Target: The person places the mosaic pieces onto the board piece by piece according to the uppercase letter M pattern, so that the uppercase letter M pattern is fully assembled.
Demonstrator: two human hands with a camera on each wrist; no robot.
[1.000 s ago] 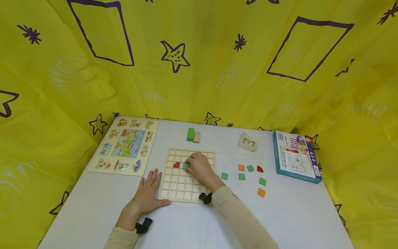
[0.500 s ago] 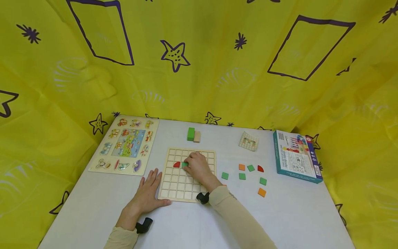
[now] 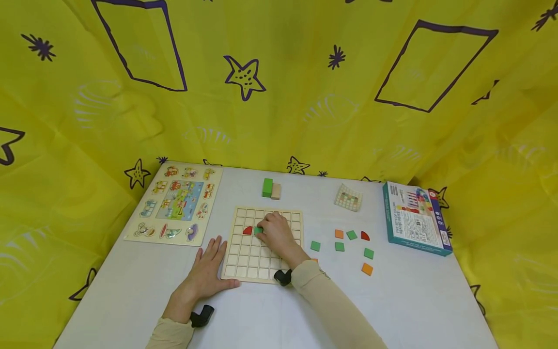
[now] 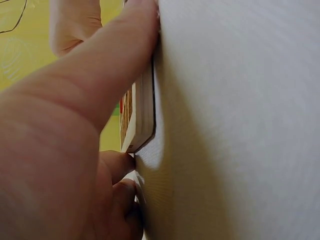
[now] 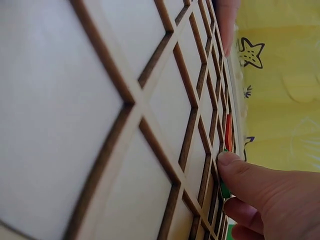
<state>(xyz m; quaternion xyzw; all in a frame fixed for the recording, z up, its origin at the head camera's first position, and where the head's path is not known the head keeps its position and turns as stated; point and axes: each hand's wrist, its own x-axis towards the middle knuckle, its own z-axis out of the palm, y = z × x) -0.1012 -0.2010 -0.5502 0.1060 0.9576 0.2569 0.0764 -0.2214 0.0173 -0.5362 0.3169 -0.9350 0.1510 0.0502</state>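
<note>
A wooden grid board lies in the middle of the white table. My right hand is over its upper part and pinches a green square tile at one of the cells. In the right wrist view the thumb presses on this green tile, with curled fingers behind it. Just left of it, a red quarter-circle tile sits in the grid. My left hand rests with spread fingers at the board's lower left corner. Its thumb lies along the front edge of the board in the left wrist view.
Several loose green tiles, orange tiles and a red quarter-circle lie right of the board. Behind are a pattern card, a green block and a plain wooden block. A picture puzzle lies left, a box right.
My right hand has shifted slightly left, and the green tile in its fingers now sits closer against the red quarter-circle. My left hand has stayed still.
</note>
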